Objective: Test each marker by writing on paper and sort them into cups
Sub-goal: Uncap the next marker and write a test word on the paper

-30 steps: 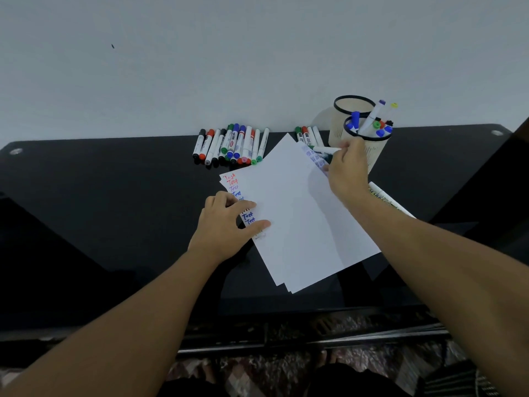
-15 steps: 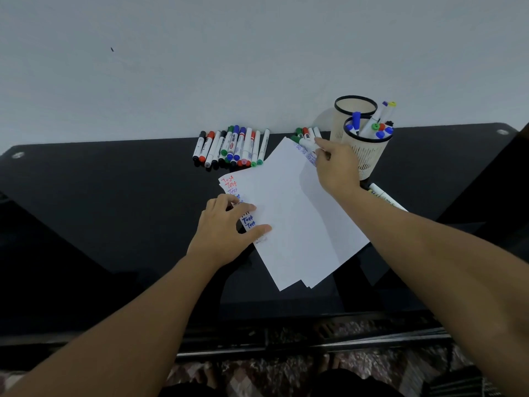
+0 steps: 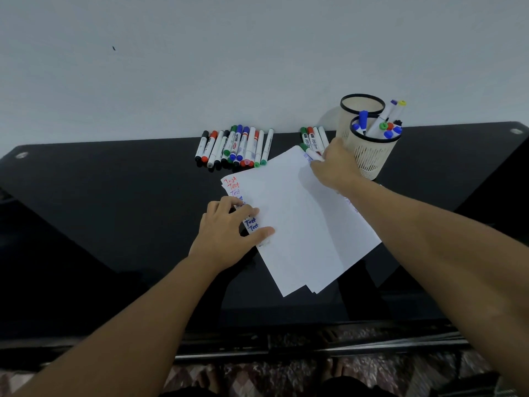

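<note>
While left hand (image 3: 229,224) pins paper (image 3: 294,222), right hand (image 3: 333,164) around green-capped marker (image 3: 310,152).

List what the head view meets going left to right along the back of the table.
Large marker row → small marker group → right hand gripping a green-capped marker → front cup holding markers.

Looks like a room at home, not an office

Glossy black glass surface (image 3: 114,224) pushed against a plain white wall (image 3: 257,53), with a patterned rug (image 3: 372,371) on the floor at the near edge and bare feet (image 3: 335,368) on it.
</note>
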Motion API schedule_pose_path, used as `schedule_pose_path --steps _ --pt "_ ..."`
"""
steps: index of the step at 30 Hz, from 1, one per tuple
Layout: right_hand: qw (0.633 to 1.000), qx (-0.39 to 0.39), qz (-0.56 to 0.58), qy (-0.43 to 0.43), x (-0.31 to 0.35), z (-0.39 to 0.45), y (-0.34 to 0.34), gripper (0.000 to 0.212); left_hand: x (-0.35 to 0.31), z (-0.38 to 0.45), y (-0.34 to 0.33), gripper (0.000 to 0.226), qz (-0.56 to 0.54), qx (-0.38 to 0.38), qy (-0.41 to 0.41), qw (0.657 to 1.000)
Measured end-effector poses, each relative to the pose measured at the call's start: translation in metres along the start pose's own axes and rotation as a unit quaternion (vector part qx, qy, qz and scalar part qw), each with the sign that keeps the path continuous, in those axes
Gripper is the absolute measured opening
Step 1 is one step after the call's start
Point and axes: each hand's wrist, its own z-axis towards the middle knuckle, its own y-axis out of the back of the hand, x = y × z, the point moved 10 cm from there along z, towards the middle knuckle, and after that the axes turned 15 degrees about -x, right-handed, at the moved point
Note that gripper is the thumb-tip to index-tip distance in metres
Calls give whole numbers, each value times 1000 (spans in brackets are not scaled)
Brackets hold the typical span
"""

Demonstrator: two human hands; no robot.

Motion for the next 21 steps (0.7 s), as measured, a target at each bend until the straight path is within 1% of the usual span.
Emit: schedule_pose_path --steps 2,4,6,8,10,12,14,15,17,18,19,21 --pt "999 25 -41 18 4 3 -8 36 -1 3 -1 68 2 15 6 1000" --pt "995 26 -87 46 9 8 -12 34 -4 14 -3 60 30 50 -1 998" --pt "990 25 -121 64 13 13 -16 33 -4 32 -3 57 53 74 -18 996" --pt "982 21 -160 94 17 16 -19 30 0 47 -6 63 57 81 -32 995" --pt "975 9 -186 118 20 19 -20 27 7 50 -15 74 50 80 -35 995" --pt "973 5 -194 125 22 21 -20 33 9 46 -18 80 23 51 -38 998" --pt "974 3 -186 130 28 22 -20 47 10 45 -18 78 1 26 -39 999" --pt "975 1 -179 130 32 22 -19 48 10 45 -19 77 -4 24 -37 999" --pt "982 -8 -148 121 39 24 -18 37 12 45 -20 76 -5 36 -32 999" --pt "988 -8 -114 103 41 24 -18 33 13 45 -20 77 -5 43 -29 999" --pt "994 -4 -75 78 42 24 -18 32 14 45 -20 78 -6 48 -27 998" --pt "999 3 -19 38 40 19 -17 35 12 43 -19 80 -13 47 -23 999"
